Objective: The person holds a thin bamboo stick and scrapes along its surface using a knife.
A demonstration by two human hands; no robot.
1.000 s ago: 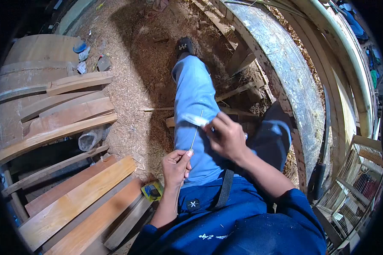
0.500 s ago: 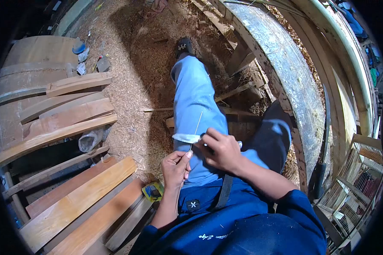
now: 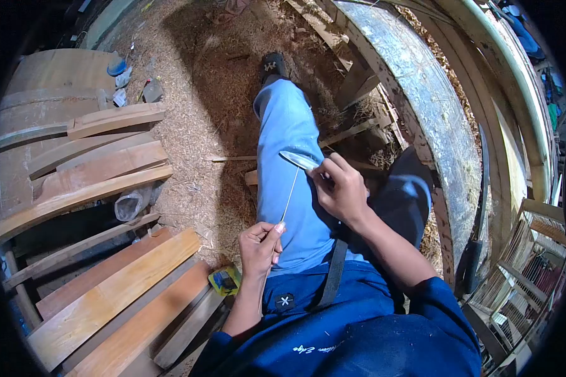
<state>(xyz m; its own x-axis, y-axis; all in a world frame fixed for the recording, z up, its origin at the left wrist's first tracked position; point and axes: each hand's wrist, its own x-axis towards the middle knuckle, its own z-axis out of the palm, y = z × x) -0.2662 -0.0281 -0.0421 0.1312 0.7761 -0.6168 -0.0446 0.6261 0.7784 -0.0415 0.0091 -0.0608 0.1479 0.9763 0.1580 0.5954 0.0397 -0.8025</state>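
Observation:
My left hand point(image 3: 260, 250) is closed, pinching a thin pale stick point(image 3: 289, 198) between thumb and fingers. The stick rises from the fingertips over my thigh, and its lower part runs down beside the wrist. My right hand point(image 3: 341, 188) grips a knife point(image 3: 297, 160), whose handle is mostly hidden by the fingers. Its shiny pointed blade lies across the upper end of the stick, pointing up and left. Whether the edge touches the stick I cannot tell. Beneath both hands is my blue trouser leg point(image 3: 286, 122).
Curved and straight wooden boards point(image 3: 116, 298) lie at the left, with a yellow packet point(image 3: 225, 280) beside them. Wood shavings point(image 3: 188, 125) cover the floor. A large curved wooden piece point(image 3: 415, 81) stands at the right, near a long dark-handled blade point(image 3: 473, 257).
My right hand has moved up and away from the left hand, carrying the knife along the stick towards its far end. The left hand has stayed in place.

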